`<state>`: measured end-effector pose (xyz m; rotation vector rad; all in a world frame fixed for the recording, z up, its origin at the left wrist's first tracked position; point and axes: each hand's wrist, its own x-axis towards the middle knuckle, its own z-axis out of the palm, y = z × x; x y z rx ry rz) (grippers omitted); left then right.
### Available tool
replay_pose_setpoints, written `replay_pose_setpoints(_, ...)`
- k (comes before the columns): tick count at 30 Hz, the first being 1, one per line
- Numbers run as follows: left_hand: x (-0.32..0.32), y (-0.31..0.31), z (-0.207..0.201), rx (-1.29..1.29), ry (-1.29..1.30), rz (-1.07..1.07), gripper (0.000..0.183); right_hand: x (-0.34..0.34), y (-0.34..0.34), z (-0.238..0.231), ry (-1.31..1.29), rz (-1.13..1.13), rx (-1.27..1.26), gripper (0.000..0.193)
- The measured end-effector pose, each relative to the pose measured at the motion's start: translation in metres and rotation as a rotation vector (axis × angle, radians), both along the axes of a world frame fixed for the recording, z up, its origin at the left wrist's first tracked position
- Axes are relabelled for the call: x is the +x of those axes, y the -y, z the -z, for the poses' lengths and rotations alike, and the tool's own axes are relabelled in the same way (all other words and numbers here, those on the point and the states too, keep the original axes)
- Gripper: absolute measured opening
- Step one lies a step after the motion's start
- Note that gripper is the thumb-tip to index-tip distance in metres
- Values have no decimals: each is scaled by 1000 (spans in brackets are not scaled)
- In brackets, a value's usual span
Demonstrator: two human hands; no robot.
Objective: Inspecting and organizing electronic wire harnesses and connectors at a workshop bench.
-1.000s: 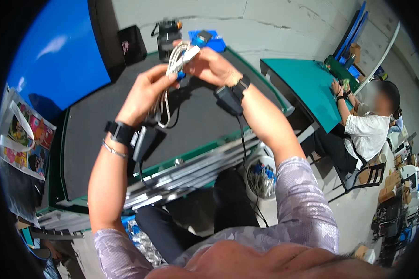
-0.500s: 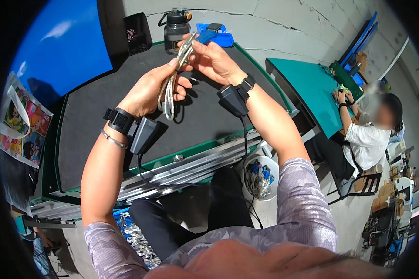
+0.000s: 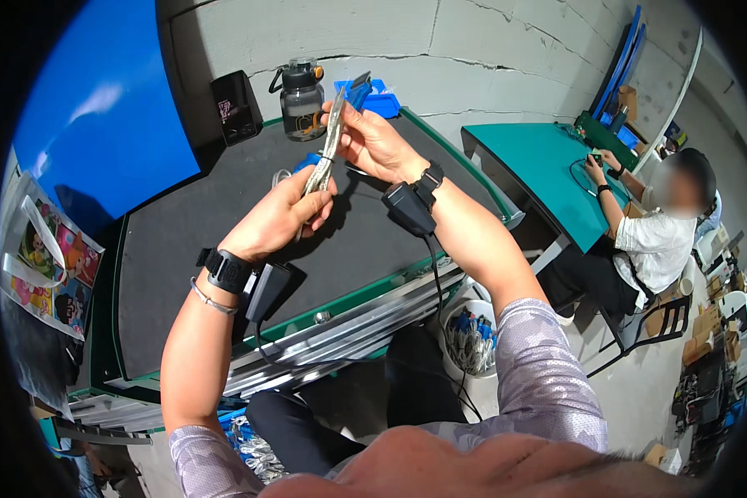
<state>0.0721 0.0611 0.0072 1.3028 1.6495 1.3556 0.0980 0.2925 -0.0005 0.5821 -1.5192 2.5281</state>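
A folded bundle of clear-silvery cable (image 3: 333,137) with a dark tie around its middle is held upright between my hands over the dark table mat. My left hand (image 3: 278,217) is closed around the bundle's lower end. Higher up, my right hand (image 3: 380,143) pinches the upper end, where a blue connector (image 3: 358,90) with a dark end sticks out past the fingers. Just beyond my left fingers, another blue piece (image 3: 309,160) and a pale cable loop show, partly hidden by the bundle. Both wrists wear black straps with boxy black devices.
Behind the mat (image 3: 216,216) stand a dark bottle (image 3: 301,100), a black display device (image 3: 236,108) and a blue tray (image 3: 382,101). A white bucket (image 3: 465,383) of blue-ended cables sits below the table's front edge. At right, a person works at a green table (image 3: 531,166).
The bundle is straighter and more upright now, its loose lower loops gathered into my left hand. My left hand has moved slightly down. The camera view has shifted a little.
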Motion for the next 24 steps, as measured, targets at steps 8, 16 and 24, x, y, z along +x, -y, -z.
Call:
replay_pose_setpoints(8, -5, -7, 7, 93, 157, -37, 42, 5, 16, -4, 28, 39, 121, 31)
replay_pose_setpoints(16, -13, -9, 9, 245, 448, -187, 28, 7, 19, -3, 33, -6, 198, 38)
replay_pose_setpoints(24, -14, -7, 4, 374, 632, -229, 30, 2, 8, -2, 237, 60, 169, 67)
